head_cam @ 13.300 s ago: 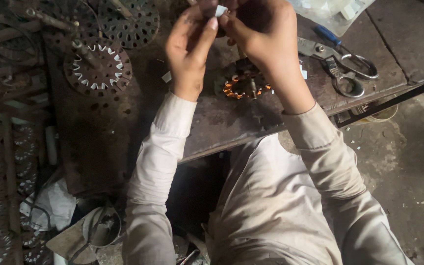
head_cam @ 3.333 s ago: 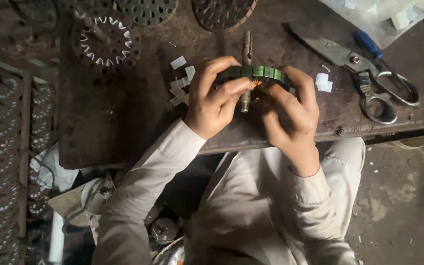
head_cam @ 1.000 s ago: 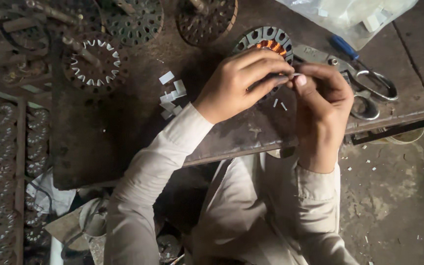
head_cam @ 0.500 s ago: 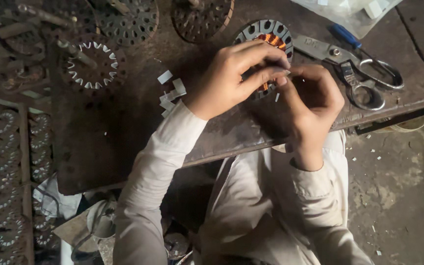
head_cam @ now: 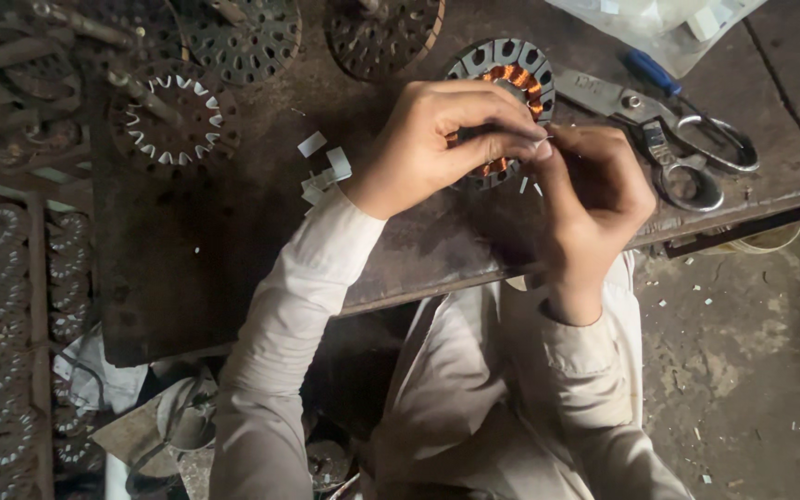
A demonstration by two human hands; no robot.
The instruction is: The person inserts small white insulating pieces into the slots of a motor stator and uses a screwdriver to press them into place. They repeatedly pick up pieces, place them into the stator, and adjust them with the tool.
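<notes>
Hovering over a round motor core (head_cam: 502, 79) with copper windings on the workbench (head_cam: 233, 241), the left hand (head_cam: 437, 143) and right hand (head_cam: 599, 190) meet, fingertips pinched together (what they pinch is too small to tell). Scissors (head_cam: 668, 130) lie just beside.

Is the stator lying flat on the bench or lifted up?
Lying flat: the stator rests face-up on the workbench, slots and copper windings showing, hands partly covering it.
</notes>
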